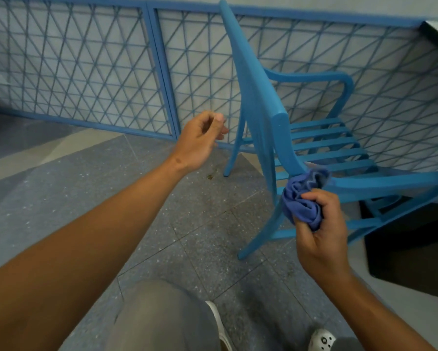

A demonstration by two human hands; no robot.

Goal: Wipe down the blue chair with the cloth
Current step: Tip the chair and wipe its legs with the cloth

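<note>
Standing on speckled floor (192, 198) — blue chair (261, 102) beside lattice fence (86, 72).

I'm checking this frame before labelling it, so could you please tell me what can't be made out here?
- Head view: the blue chair front legs, hidden behind its seat and armrest.
- Whether the cloth, gripped by the right hand, touches the chair.
- White shoes, cut off by the bottom edge.

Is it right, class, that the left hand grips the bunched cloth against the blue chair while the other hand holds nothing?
Not quite: the head view shows the right hand gripping the bunched cloth against the blue chair; the left hand holds nothing.
</note>
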